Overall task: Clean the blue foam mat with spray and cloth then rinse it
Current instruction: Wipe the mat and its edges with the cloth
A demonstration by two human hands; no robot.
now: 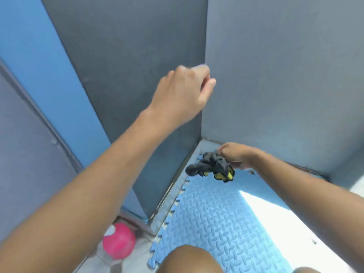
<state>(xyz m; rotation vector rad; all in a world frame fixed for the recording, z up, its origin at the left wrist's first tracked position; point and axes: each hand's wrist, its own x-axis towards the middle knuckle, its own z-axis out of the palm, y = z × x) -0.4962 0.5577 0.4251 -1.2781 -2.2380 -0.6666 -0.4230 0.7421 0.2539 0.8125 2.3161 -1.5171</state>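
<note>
In right fingers [234, 154], cloth [212, 166] above mat [216, 213].

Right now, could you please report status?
Left hand raised, fingers curled, contents unclear. Right hand grips dark grey-and-yellow cloth above blue foam mat. Pink ball beside mat.

- The foam mat [226, 219] is laid on the floor in the corner formed by the left wall panel [128, 75] and the right wall panel [285, 75].
- The cloth [212, 167] is held in the right hand [234, 154], above the mat's far end.
- The left hand [183, 93] is raised higher, before the seam where the panels meet.
- A ball [119, 241] is set on the floor left of the mat.
- A knee [189, 261] is seen over the mat's near edge.
</note>
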